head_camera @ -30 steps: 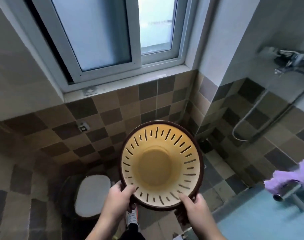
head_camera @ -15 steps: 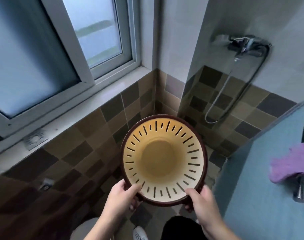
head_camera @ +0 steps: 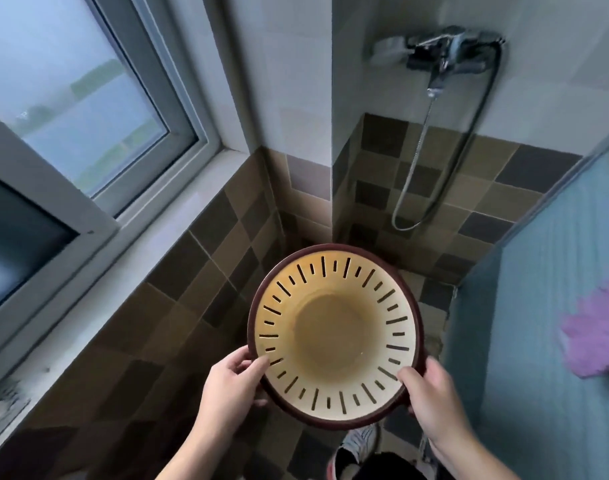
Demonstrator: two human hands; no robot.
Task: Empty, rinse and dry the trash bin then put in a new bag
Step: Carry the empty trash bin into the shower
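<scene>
**Bin held open-side up in shower corner**

The trash bin [head_camera: 334,336], cream inside with slotted walls and a dark brown rim, faces the camera. The left hand [head_camera: 232,386] grips its lower-left rim, the right hand [head_camera: 431,393] its lower-right rim, thumbs inside. Shower mixer [head_camera: 445,51] on wall above; purple cloth [head_camera: 594,334] at right edge.

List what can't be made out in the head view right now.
- Trash bin outer wall and underside: hidden, since its opening faces the camera.
- Left hand and right hand fingers: hidden behind the rim; only thumbs show.
- Purple cloth: blurred, cut off by the right edge.
- Shower tap: motion-blurred.
</scene>
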